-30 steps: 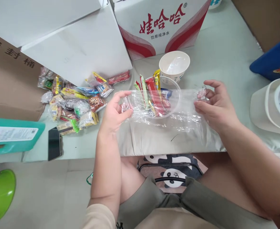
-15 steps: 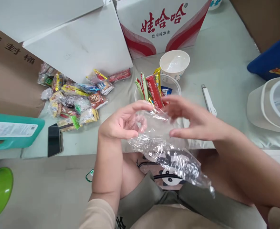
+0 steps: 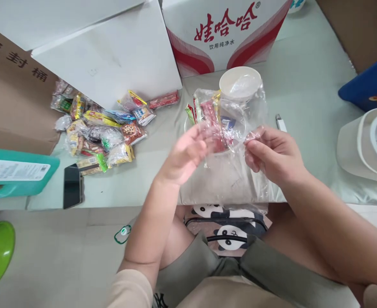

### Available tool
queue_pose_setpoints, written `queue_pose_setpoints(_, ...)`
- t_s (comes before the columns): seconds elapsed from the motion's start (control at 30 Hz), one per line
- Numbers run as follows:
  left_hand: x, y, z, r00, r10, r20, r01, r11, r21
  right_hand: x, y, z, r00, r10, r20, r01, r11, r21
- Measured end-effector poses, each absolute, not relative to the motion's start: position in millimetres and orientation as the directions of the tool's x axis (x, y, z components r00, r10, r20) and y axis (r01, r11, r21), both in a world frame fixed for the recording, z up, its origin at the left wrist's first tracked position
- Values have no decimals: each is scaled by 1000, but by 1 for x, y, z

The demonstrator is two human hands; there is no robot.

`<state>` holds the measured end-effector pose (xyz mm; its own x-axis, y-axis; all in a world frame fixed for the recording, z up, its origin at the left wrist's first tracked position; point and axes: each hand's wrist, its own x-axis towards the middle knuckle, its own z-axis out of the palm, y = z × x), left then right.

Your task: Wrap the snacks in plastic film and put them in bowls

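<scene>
The left hand's (image 3: 188, 160) fingers blur; I cannot tell whether they grip. I see the right hand (image 3: 273, 156) with thumb and fingertips clamped on crinkled clear plastic film (image 3: 233, 182). The film spreads in front of a round transparent tub (image 3: 185, 125) containing slim, glossy packets (image 3: 190, 113). Beyond: a smooth, round-rimmed white bowl (image 3: 229, 83), then a flat-sided carton (image 3: 223, 51).

One left hand (image 3: 188, 156), one right hand (image 3: 273, 156), one clear bag (image 3: 236, 160)

There is one phone (image 3: 73, 187), one cutter (image 3: 281, 124), one red-lettered carton (image 3: 225, 36), one teal container (image 3: 40, 184) and at least one white bowl (image 3: 228, 77). Snack packets (image 3: 133, 133) exceed ten; overlaps hide the total.
</scene>
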<state>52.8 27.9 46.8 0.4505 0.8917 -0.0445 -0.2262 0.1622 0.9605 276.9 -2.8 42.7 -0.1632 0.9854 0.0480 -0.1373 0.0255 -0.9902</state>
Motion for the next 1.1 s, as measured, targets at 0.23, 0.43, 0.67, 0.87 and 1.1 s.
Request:
queue_pose_setpoints(0.23, 74, 17, 51, 464, 846, -262, -4, 297, 955, 281, -2, 37, -115, 984, 134, -141, 117, -983)
queue_pose_setpoints(0.43, 61, 30, 49, 405, 894, -191, 29, 196, 980, 289, 2, 28, -140, 987, 78, 16, 81, -997)
queue_pose_setpoints(0.67, 53, 33, 43, 468, 883, 47, -29, -38, 999, 291, 9, 15, -145, 978, 148, -156, 126, -980)
queue_pose_setpoints(0.87, 47, 37, 56, 540, 773, 335, 170, -489, 856, 290, 12, 11, 8, 983, 185, -80, 185, -980)
queue_pose_setpoints(1.1, 43, 32, 59, 552, 733, 397, 245, -598, 763, 289, 16, 11, 130, 992, -2, -311, 39, -950)
